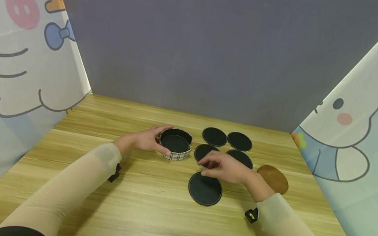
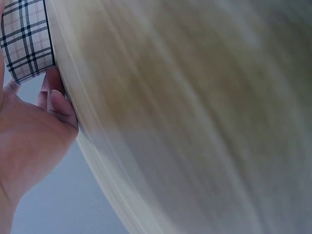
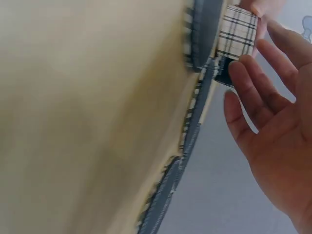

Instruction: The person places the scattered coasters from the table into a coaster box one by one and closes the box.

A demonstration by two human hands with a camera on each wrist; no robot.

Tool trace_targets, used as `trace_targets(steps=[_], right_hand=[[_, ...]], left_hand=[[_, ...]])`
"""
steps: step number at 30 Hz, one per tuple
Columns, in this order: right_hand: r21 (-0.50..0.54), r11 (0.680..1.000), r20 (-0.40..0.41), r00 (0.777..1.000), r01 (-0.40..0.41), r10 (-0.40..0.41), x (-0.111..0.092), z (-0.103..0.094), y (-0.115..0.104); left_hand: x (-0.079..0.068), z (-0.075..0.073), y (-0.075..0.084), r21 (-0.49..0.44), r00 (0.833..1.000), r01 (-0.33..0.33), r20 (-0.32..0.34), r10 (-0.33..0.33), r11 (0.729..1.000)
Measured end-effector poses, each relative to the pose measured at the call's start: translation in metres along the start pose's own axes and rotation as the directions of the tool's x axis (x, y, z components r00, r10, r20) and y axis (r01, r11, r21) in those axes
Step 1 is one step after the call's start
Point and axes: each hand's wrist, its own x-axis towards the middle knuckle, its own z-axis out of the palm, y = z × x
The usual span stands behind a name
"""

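Note:
My left hand point(image 1: 149, 138) holds a round coaster holder point(image 1: 178, 156) at its left side, thumb along the front and fingers round the back. The holder is plaid outside and black inside, with a gap in its wall facing right; a black round coaster point(image 1: 175, 143) lies in it. My right hand point(image 1: 225, 166) hovers over loose black coasters, fingers loosely bent and nothing between them. Below its thumb lies the nearest coaster point(image 1: 205, 191). A middle coaster point(image 1: 202, 151) is partly hidden by the fingers. The right wrist view shows the right hand point(image 3: 273, 112) near the plaid wall point(image 3: 237, 31).
Behind the right hand lie more coasters, one at the back left point(image 1: 214, 136), one at the back right point(image 1: 239, 141). A brown oval object point(image 1: 272, 179) rests beside the right wrist. The wooden table point(image 1: 146, 217) meets a grey back panel point(image 1: 199, 47) and cartoon-printed side walls.

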Motion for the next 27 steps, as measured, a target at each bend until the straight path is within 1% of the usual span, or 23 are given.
trace_targets(steps=[2, 7, 9, 12, 19, 27], right_hand=[[0.004, 1.000, 0.029, 1.000, -0.006, 0.006, -0.009, 0.005, 0.002], [-0.062, 0.998, 0.079, 0.997, -0.019, 0.024, -0.026, 0.013, 0.002], [-0.099, 0.995, 0.081, 0.996, -0.022, 0.030, -0.030, 0.015, 0.001], [-0.113, 0.993, 0.072, 0.996, -0.034, 0.042, -0.034, 0.017, -0.001], [-0.070, 0.996, 0.055, 0.997, -0.057, 0.061, -0.037, 0.023, 0.001], [-0.087, 0.995, 0.067, 0.997, -0.041, 0.047, -0.031, 0.030, -0.005]], left_hand=[[0.000, 0.000, 0.000, -0.005, 1.000, 0.000, 0.001, 0.000, 1.000], [0.000, 0.001, 0.000, -0.017, 1.000, 0.008, 0.001, -0.008, 1.000], [0.000, 0.001, -0.001, -0.022, 1.000, 0.008, 0.001, -0.008, 1.000], [0.001, 0.000, -0.002, -0.026, 1.000, 0.002, 0.004, -0.002, 1.000], [0.002, 0.000, -0.001, -0.022, 1.000, -0.009, 0.013, 0.009, 1.000], [0.004, 0.000, -0.002, -0.017, 1.000, -0.013, 0.013, 0.014, 1.000]])
